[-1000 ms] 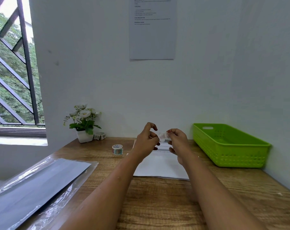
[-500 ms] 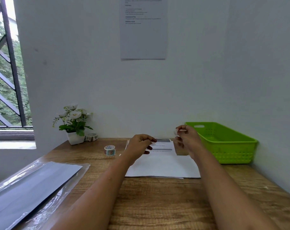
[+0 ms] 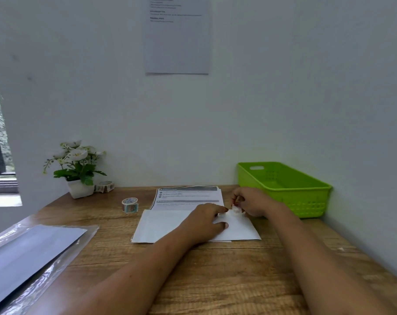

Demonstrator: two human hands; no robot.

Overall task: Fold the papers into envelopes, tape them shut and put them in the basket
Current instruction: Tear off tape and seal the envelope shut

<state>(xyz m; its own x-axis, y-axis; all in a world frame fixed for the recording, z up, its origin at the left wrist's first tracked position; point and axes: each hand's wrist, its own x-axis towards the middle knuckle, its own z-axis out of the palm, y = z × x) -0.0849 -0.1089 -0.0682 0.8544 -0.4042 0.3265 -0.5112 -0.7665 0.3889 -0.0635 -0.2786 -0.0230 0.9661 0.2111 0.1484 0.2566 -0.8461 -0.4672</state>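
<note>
**Inspector:** Report the position of the work piece.

**Operator:** The folded paper (image 3: 170, 226) lay flat on the table (image 3: 215, 280), blank side up. It overlapped the near edge of the stack of papers (image 3: 188, 197), whose printed top sheet showed behind it.

**Inspector:** State of the left hand?

**Operator:** The left hand (image 3: 205, 220) rested palm down on the right half of the folded paper. Its fingers were extended and pressed the paper to the table, with the thumb spread toward the near side.

**Inspector:** And the right hand?

**Operator:** The right hand (image 3: 253, 202) was at the far right corner of the folded paper, fingers curled, pinching a piece of tape (image 3: 235, 212). The piece looked crumpled and sat at that corner, just beside the left fingertips. Whether it already adhered to the paper could not be determined.

**Inspector:** Location of the basket?

**Operator:** The basket (image 3: 284, 189), green, stood at the right of the table against the wall (image 3: 284, 98), just beyond the right hand.

**Inspector:** Other items?

**Operator:** A roll of tape (image 3: 129, 204) stood on edge on the table, left of the stack. A second roll (image 3: 105, 186) lay beside a flower pot (image 3: 79, 189) at the far left corner. A plastic sleeve (image 3: 22, 258) holding grey sheets lay at the near left of the table. A printed sheet (image 3: 177, 37) hung on the wall above the stack.
</note>
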